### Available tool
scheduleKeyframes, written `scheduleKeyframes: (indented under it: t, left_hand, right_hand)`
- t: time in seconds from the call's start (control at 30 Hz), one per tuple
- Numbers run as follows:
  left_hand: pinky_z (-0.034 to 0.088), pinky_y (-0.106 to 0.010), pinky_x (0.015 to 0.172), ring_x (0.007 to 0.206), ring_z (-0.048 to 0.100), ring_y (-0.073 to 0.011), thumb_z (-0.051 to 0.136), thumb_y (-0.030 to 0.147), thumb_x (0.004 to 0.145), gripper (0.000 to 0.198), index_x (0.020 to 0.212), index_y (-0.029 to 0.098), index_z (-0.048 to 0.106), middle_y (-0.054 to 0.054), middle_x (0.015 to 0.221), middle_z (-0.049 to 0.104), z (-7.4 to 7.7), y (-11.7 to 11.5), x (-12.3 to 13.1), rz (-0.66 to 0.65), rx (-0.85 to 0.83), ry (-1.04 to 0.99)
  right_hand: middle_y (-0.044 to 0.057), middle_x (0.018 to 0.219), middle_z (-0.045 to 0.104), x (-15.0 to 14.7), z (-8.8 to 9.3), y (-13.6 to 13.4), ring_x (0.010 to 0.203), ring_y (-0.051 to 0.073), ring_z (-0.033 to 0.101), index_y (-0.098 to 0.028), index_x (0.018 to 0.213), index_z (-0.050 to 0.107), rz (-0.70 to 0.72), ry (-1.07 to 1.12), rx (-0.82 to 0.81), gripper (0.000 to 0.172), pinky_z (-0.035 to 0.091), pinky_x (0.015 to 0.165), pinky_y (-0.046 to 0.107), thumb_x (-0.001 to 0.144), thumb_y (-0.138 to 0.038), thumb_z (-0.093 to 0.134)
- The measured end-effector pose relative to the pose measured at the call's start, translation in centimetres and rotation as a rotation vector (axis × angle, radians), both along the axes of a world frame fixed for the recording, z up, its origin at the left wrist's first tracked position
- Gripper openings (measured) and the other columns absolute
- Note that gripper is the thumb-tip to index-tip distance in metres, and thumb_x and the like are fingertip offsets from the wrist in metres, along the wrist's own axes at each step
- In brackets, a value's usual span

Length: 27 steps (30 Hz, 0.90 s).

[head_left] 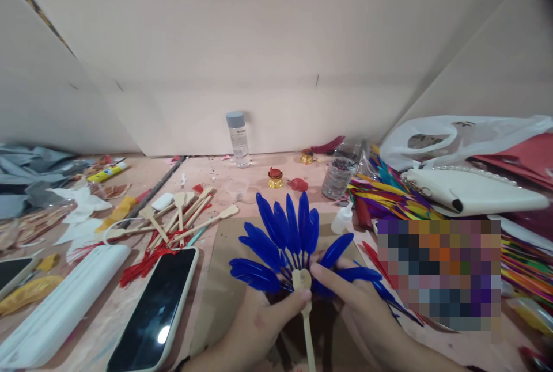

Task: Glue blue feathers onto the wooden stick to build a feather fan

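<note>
A feather fan with deep blue feathers (291, 225) spreads out from a pale wooden handle (308, 331) with a rounded head. My left hand (263, 317) is closed on it, its thumb pressed over the front of the wooden head and its other fingers hidden behind. My right hand (358, 297) is closed at the fan's right side. One fingertip touches the edge of the wooden head, near the quills of the right-hand feathers. More blue feathers (395, 300) lie beside my right hand. Below the fan is a brown board (224, 268).
To the left lie a phone (153, 308), a white box-like case (64, 308) and several wooden handles (179, 216) with red tassels (147, 262). A clear bottle (238, 139) stands behind. On the right are a small white glue bottle (343, 219), colourful feathers (397, 199) and a white bag (475, 190).
</note>
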<state>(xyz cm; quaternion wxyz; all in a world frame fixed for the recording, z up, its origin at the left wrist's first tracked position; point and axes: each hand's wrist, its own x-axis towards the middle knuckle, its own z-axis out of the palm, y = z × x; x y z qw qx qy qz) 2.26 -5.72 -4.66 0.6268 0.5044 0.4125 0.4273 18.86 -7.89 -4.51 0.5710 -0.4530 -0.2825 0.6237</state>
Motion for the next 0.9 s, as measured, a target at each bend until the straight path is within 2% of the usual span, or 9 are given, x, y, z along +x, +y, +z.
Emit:
scheduleKeyframes:
  t: [0.13,0.23,0.5,0.63,0.7,0.8,0.9]
  left_hand:
    - [0.053,-0.049,0.109,0.115,0.073,-0.0351,0.089,0.036,0.076,0.034,0.107,0.022,0.082,-0.01,0.115,0.083,0.5,0.0,0.1,0.01,-0.014,-0.008]
    - [0.055,-0.047,0.107,0.112,0.074,-0.0342,0.089,0.035,0.075,0.027,0.099,0.023,0.083,-0.009,0.109,0.084,0.9,0.0,0.2,0.003,-0.012,-0.006]
    - [0.056,-0.047,0.104,0.108,0.075,-0.0352,0.088,0.031,0.073,0.012,0.08,0.023,0.081,-0.006,0.086,0.083,1.6,-0.1,0.3,0.0,-0.031,-0.016]
    - [0.056,-0.046,0.104,0.107,0.076,-0.0338,0.087,0.027,0.073,0.016,0.088,0.024,0.081,-0.002,0.076,0.08,1.5,-0.1,0.4,0.005,-0.043,-0.039]
    - [0.057,-0.045,0.103,0.106,0.076,-0.0336,0.088,0.027,0.074,0.013,0.085,0.024,0.081,-0.002,0.073,0.079,1.3,-0.1,0.3,0.0,-0.047,-0.031]
    - [0.057,-0.044,0.103,0.107,0.076,-0.0336,0.089,0.029,0.074,0.012,0.08,0.023,0.08,-0.003,0.075,0.08,1.0,-0.1,0.3,0.001,-0.05,-0.027]
    - [0.058,-0.045,0.101,0.105,0.076,-0.0333,0.089,0.032,0.074,0.017,0.086,0.023,0.082,-0.005,0.084,0.082,1.0,-0.1,0.3,0.014,-0.034,-0.032]
  right_hand:
    - [0.008,0.096,0.08,-0.7,0.6,0.1,0.099,0.031,0.07,-0.021,0.088,0.081,-0.032,-0.004,-0.004,0.037,0.054,0.099,0.049,0.068,-0.051,0.093]
    - [0.008,0.095,0.08,-1.0,0.8,0.0,0.095,0.03,0.07,-0.021,0.086,0.081,-0.056,-0.001,-0.034,0.035,0.055,0.095,0.046,0.068,-0.049,0.092]
    - [0.006,0.091,0.079,-1.1,0.2,-0.2,0.093,0.028,0.071,-0.022,0.088,0.08,-0.062,-0.047,-0.066,0.033,0.055,0.093,0.043,0.072,-0.049,0.089]
    - [0.006,0.093,0.08,-1.1,0.0,-0.2,0.096,0.029,0.071,-0.022,0.087,0.079,-0.079,-0.073,-0.065,0.034,0.054,0.096,0.045,0.072,-0.051,0.088]
    - [0.007,0.091,0.08,-1.1,0.0,-0.2,0.097,0.03,0.071,-0.022,0.086,0.08,-0.094,-0.086,-0.072,0.034,0.054,0.096,0.046,0.07,-0.051,0.089]
    - [0.007,0.091,0.08,-1.1,0.1,-0.1,0.096,0.031,0.071,-0.021,0.087,0.08,-0.094,-0.071,-0.08,0.035,0.055,0.096,0.046,0.069,-0.049,0.091]
    - [0.007,0.097,0.081,-1.0,0.3,-0.2,0.099,0.03,0.072,-0.022,0.094,0.082,-0.043,0.021,-0.032,0.036,0.056,0.097,0.046,0.072,-0.049,0.09]
